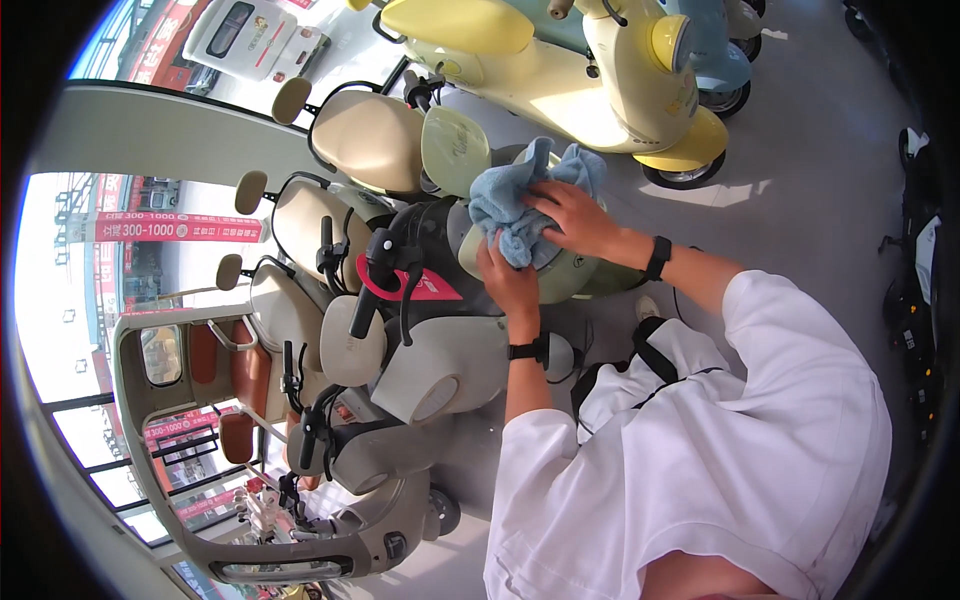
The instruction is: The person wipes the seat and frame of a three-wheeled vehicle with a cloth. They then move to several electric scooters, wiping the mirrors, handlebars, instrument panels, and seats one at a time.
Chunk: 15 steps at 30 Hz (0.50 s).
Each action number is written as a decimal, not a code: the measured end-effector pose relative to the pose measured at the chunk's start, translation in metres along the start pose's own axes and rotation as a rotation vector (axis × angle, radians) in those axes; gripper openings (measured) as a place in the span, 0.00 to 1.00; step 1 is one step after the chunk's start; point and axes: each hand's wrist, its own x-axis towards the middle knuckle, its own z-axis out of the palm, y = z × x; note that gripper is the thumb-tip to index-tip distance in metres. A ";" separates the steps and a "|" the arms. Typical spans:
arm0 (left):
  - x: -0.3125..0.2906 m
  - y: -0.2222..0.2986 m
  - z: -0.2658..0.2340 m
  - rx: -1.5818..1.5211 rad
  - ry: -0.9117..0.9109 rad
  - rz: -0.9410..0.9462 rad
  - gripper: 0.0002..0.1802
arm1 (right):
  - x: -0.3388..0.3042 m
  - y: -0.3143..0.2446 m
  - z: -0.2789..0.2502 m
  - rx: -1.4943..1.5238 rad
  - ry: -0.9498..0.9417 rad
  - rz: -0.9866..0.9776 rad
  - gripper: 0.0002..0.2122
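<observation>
One blue cloth [497, 195] lies bunched on the pale-green scooter [574, 277], left hand [511, 284] and right hand [582, 222] clamped on it. Loose folds could snag the black handlebar [382, 258] if swept too far left.

Bright patches of sunlight [735, 190] lie on the grey floor [810, 170], with dark-framed windows [85, 437] at left.
</observation>
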 end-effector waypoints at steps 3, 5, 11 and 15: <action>-0.036 -0.028 0.000 0.011 -0.287 -0.471 0.32 | -0.017 0.025 0.030 -0.071 -0.410 -0.036 0.34; -0.048 -0.038 -0.006 0.004 -0.316 -0.462 0.35 | -0.004 0.016 0.035 -0.026 -0.409 -0.074 0.33; -0.010 -0.032 0.027 -0.070 -0.173 -0.279 0.39 | 0.033 0.042 0.042 -0.107 -0.421 -0.084 0.29; 0.025 -0.024 0.055 -0.049 -0.197 -0.141 0.39 | 0.023 0.077 0.045 0.037 -0.291 0.194 0.26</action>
